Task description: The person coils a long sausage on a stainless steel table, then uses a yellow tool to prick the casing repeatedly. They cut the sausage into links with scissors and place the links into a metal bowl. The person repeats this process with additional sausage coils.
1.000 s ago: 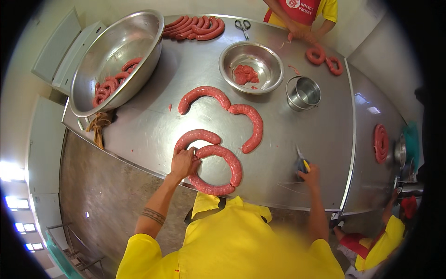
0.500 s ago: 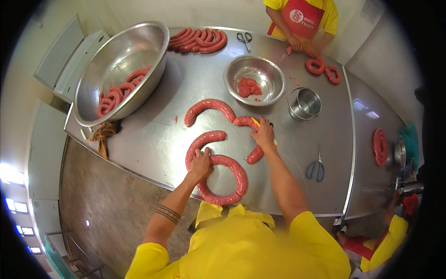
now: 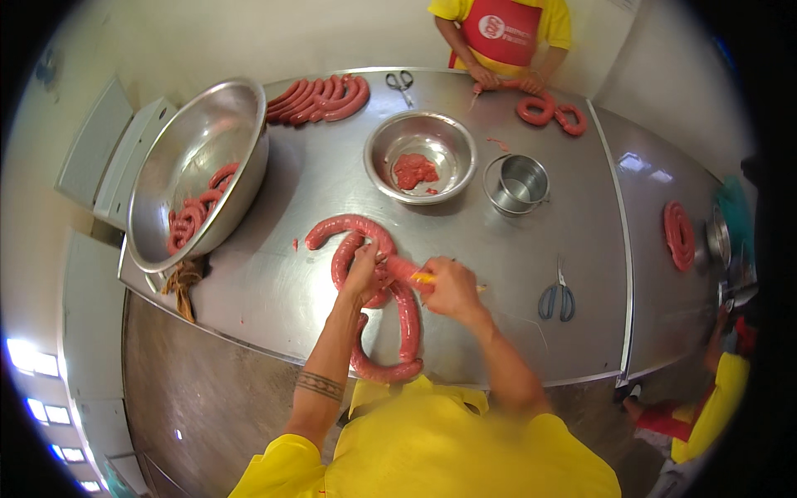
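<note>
On the worktop [image 3: 515, 257], nearer us than the small bowl [image 3: 456, 156], we are clamping sausages [image 3: 409, 324] in our left grip [image 3: 363, 275] and clasping a yellow tool [image 3: 423, 277] in our right grip [image 3: 454, 288], seemingly joining them, the next move probably calling for a firm, even hold.

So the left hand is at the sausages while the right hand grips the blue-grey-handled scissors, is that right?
Not quite: the head view shows the right hand holding a slim yellow tool; the blue-grey-handled scissors lie on the table to its right. The left hand is indeed at the sausages.
</note>
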Demonstrator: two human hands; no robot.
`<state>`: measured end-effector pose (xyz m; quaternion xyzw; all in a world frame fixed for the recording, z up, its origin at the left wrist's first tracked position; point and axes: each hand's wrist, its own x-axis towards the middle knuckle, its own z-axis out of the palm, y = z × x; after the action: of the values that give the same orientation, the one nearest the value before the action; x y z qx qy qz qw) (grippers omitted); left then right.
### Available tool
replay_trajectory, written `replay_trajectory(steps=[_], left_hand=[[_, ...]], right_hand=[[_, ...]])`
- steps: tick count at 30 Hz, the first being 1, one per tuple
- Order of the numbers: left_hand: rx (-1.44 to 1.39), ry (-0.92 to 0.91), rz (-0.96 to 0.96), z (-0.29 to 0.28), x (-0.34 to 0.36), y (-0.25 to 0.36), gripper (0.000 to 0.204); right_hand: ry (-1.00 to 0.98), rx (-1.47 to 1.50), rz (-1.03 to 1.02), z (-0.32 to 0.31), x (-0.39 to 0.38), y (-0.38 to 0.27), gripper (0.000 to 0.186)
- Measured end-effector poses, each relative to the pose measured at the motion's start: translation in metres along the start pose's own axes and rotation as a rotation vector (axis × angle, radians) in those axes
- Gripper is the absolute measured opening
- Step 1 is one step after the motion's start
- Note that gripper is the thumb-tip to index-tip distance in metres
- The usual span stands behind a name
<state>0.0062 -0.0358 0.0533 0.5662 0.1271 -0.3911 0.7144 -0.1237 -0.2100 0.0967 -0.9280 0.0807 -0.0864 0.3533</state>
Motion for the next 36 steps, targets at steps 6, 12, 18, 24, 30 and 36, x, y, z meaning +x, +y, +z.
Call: replay_trajectory(steps=[6,12,18,24,30,36], left_hand=[[0.107,-0.073,0.015,0.037,-0.017,0.03,0.075],[0.49,-0.171,0.229,0.06,-0.079,0.083,0.063],[0.61,-0.14,0.267,0.069,-0.144,0.147,0.055],[0.662,-0.059,0.433,0.061,-0.191,0.184,0.052],[0.653,-0.143,0.631,0.03,-0.214,0.198,0.048],[0.891,-0.357,0.752,-0.046,-0.262,0.192,0.054]], right_hand=[[-0.163,0.232,0.003,-0.014,-0.071,0.001,0.032],[0.186,0.102,0.534,-0.144,-0.127,0.196,0.045],[0.181,-0.379,0.389,-0.183,-0.144,0.377,0.045],[0.144,0.672,0.528,-0.078,-0.094,0.189,0.027],[-0.66,2.138,1.134,0.062,-0.027,-0.087,0.117],[-0.487,2.213,0.195,0.112,0.06,-0.184,0.08]])
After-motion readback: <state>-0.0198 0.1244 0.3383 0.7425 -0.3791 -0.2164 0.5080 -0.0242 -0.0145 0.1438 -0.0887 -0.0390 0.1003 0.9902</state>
